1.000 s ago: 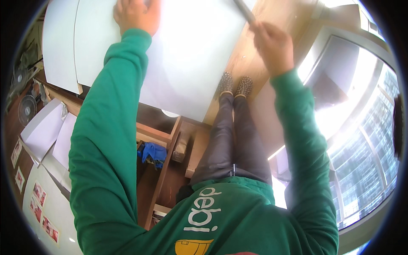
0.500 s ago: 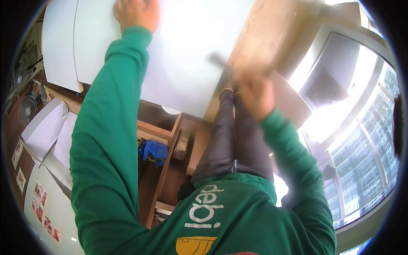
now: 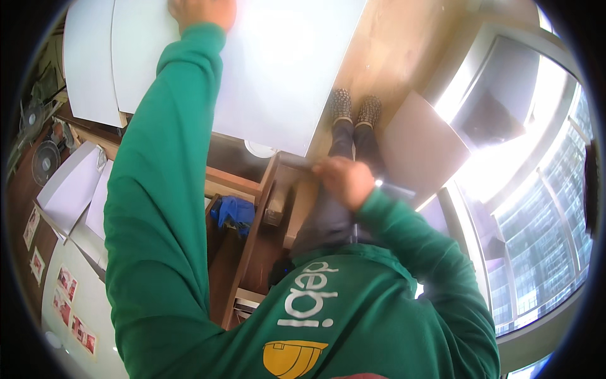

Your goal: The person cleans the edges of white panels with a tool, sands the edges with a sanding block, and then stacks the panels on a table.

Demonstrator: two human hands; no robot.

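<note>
At the upper edge, my left hand (image 3: 205,12) rests on a large white panel (image 3: 284,82); its fingers are mostly cut off by the edge of the picture. My right hand (image 3: 346,182) is closed in front of my thighs, near the panel's lower corner. From behind it, on the window side, sticks out a slim, shiny, flat tool (image 3: 399,189). Blur and the hand hide its shape, so its kind is unclear.
Open wooden compartments (image 3: 252,237) lie below the panel, with a blue cloth or bag (image 3: 235,211) inside. A brownish board (image 3: 423,148) stands by my legs. Fans (image 3: 47,163) and a white table (image 3: 63,265) are at left; a large window (image 3: 536,234) is at right.
My right hand has come back from beyond the panel's edge toward my body, and the tool now points right instead of over the panel. My left hand has shifted slightly upward in view.
</note>
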